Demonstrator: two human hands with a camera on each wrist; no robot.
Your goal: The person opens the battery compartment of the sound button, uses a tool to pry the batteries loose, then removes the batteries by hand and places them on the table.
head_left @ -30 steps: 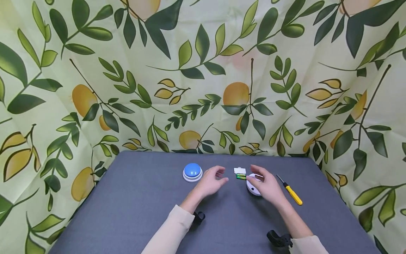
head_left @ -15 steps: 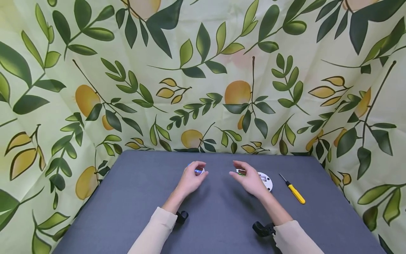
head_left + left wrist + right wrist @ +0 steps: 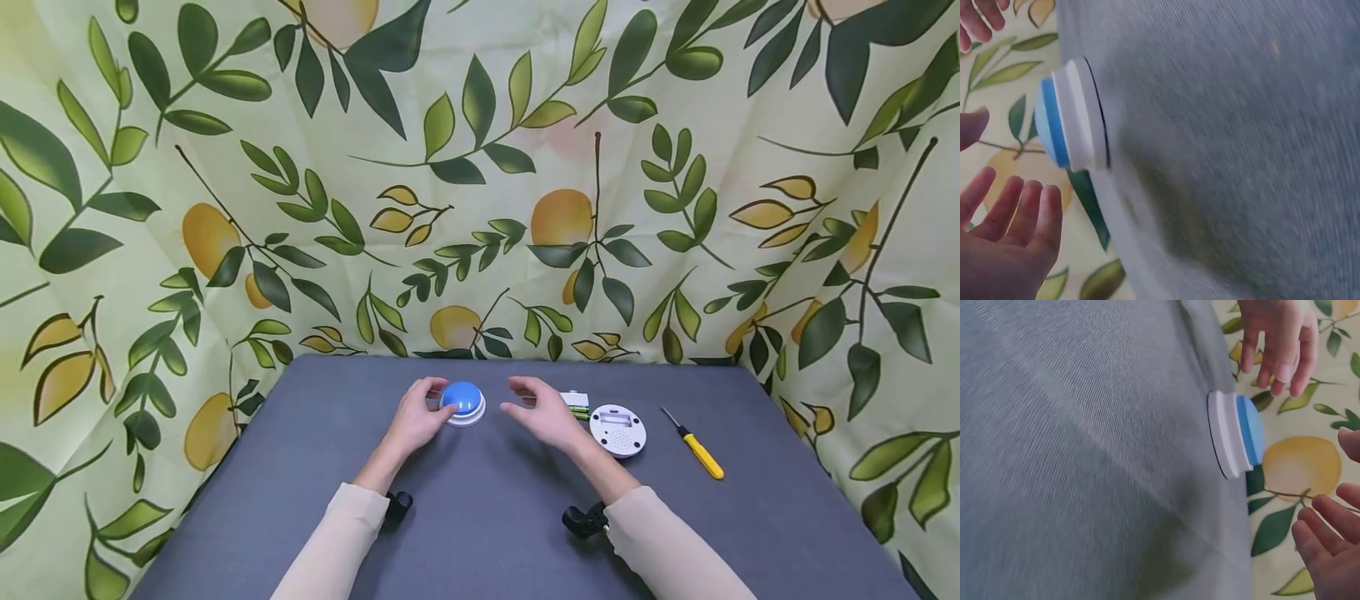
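Observation:
A blue domed push button on a white round base point(image 3: 463, 401) stands upright at the back middle of the table. My left hand point(image 3: 411, 419) hovers at its left side, fingers spread and loosely bent. In the left wrist view a gap shows between those fingers point(image 3: 1029, 212) and the button point(image 3: 1075, 119). To the button's right, my right hand point(image 3: 546, 414) is held in the air with relaxed fingers and nothing in it. The right wrist view shows both hands on opposite sides of the button point(image 3: 1235, 434).
Right of my right hand lies a white round device point(image 3: 618, 432), underside up, its battery compartment uncovered. Beside it are green batteries point(image 3: 579, 412) and a small white cover point(image 3: 576, 398). A yellow-handled screwdriver point(image 3: 702, 454) lies farther right on the grey table point(image 3: 480, 533). Patterned cloth hangs behind.
Both hands have moved left, away from the white device and batteries. My left hand passed in front of the blue button to its left side; the device and batteries are now more exposed.

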